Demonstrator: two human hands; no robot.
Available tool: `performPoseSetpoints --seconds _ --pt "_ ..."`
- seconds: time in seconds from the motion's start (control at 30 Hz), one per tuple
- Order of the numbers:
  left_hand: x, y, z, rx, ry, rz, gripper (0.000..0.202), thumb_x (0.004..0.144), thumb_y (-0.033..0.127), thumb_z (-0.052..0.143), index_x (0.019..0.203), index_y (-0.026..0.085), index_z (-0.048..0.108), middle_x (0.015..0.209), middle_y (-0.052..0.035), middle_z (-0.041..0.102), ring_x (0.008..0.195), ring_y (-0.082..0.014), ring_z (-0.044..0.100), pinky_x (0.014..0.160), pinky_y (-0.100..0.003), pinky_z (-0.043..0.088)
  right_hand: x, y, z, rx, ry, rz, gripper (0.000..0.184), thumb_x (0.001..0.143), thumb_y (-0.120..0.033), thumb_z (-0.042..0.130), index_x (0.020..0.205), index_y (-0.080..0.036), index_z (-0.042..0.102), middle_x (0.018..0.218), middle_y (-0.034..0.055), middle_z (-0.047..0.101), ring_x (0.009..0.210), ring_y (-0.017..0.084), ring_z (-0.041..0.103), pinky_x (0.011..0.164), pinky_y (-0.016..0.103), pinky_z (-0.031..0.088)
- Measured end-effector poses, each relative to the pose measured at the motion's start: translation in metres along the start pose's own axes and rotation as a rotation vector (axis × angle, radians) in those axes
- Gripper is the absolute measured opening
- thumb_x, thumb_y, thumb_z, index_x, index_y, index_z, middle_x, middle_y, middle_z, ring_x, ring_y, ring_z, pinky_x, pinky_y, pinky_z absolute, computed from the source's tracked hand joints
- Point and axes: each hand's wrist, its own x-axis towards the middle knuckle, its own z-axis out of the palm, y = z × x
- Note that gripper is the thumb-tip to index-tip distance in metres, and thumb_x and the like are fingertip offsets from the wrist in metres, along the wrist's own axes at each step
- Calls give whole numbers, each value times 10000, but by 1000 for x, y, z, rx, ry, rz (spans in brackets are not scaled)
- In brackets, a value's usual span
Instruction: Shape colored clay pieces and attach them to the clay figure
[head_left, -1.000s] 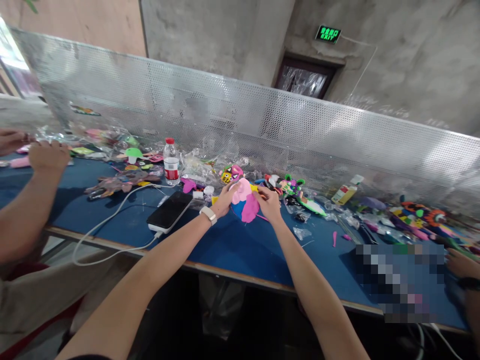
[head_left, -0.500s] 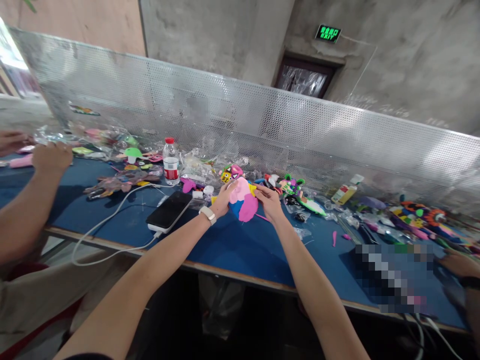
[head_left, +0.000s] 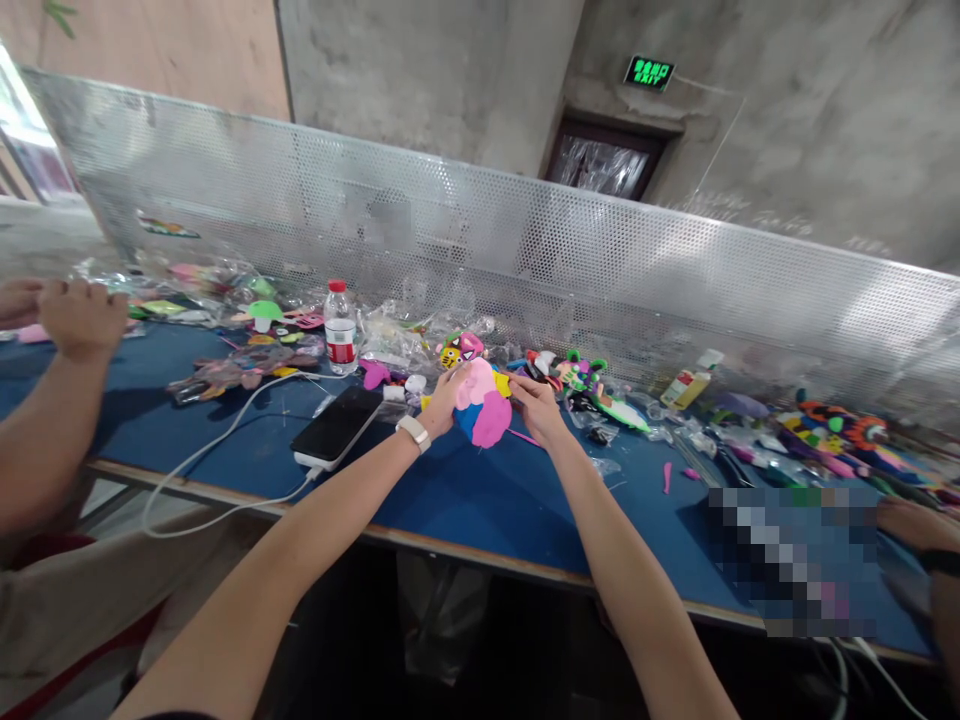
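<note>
Between my hands, above the blue table [head_left: 465, 500], is a rounded clay figure [head_left: 491, 418] in pink, magenta and blue with yellow pieces at its sides. My left hand [head_left: 444, 402], with a white watch band on the wrist, is closed around the figure's left side. The fingertips of my right hand [head_left: 537, 408] pinch the yellow piece [head_left: 501, 384] on its right side. A thin magenta stick [head_left: 523, 437] shows beside the right wrist. Just behind the figure lies another colourful clay piece [head_left: 461, 349] with a yellow striped face.
A water bottle [head_left: 340, 330] and a phone [head_left: 337, 428] on a white cable stand to the left. Clay figures [head_left: 589, 372] and plastic wrappers line the perforated metal screen [head_left: 450, 215]. A glue bottle [head_left: 686, 385] is at the right. Other people's hands [head_left: 82, 315] work at both sides.
My hands and the clay figure stay almost in place, with the figure turned very slightly. At the left, the other person's hands have shifted a little to the left.
</note>
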Motion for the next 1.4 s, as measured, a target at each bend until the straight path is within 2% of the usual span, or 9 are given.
performPoseSetpoints --seconds 0.23,0.33,0.4,0.5,0.63,0.8,1.0,1.23,1.4 --pt "1 0 -3 -20 -14 -15 539 723 541 874 1071 155 731 1067 -94 768 1003 -223 721 976 -373 547 -3 -1 -1 -17 -42 -29 548 673 -602 897 1088 -264 777 1044 56 806 896 240 745 766 371 609" --pt "-2 -1 -2 -13 32 -16 522 716 525 883 1054 161 721 1064 -100 768 1047 -246 721 998 -395 542 -4 -1 -3 -33 -82 -71 529 648 -523 941 1079 -270 767 1005 39 794 921 228 736 823 373 610" --pt "-4 0 0 -2 57 -18 520 726 533 875 1055 159 727 1060 -106 771 1055 -261 720 1001 -411 543 -5 0 -4 -41 -111 -125 523 655 -476 951 1104 -285 765 1087 38 790 988 225 731 893 388 606" --pt "-5 4 2 -9 29 -1 521 747 552 850 1073 161 739 1064 -105 778 1048 -273 725 1006 -430 545 -5 2 -2 -58 -152 -169 597 667 -478 948 1202 -293 758 1227 64 775 1068 244 731 978 440 594" --pt "-7 8 6 -44 67 35 524 723 551 863 1054 161 752 1022 -91 777 998 -249 724 988 -407 551 -3 10 3 -161 -70 -213 676 652 -560 939 1222 -233 780 1202 99 795 1077 298 749 1029 517 582" --pt "-9 4 6 25 152 140 437 755 520 847 1009 175 764 1017 -68 755 1032 -225 688 1005 -369 519 -5 15 9 -359 63 -268 697 787 -724 761 1222 -180 798 1187 128 803 1078 366 766 974 546 616" --pt "-10 2 5 112 169 170 399 805 468 821 1077 180 771 1149 -92 749 1159 -251 662 1065 -377 485 -8 13 8 -530 144 -332 605 859 -680 697 1114 -150 839 1033 126 832 905 353 791 805 489 660" --pt "-6 3 6 77 144 129 449 779 491 835 1086 171 766 1065 -78 767 1079 -243 697 1006 -372 526 -7 8 7 -533 147 -317 571 854 -665 708 1084 -161 849 1057 122 830 921 355 792 830 491 657" --pt "-3 1 2 96 130 154 462 789 506 831 1106 176 766 1078 -76 769 1087 -242 699 964 -347 551 -6 8 8 -523 141 -339 548 879 -654 682 1060 -165 851 1062 122 829 939 353 794 866 502 651"
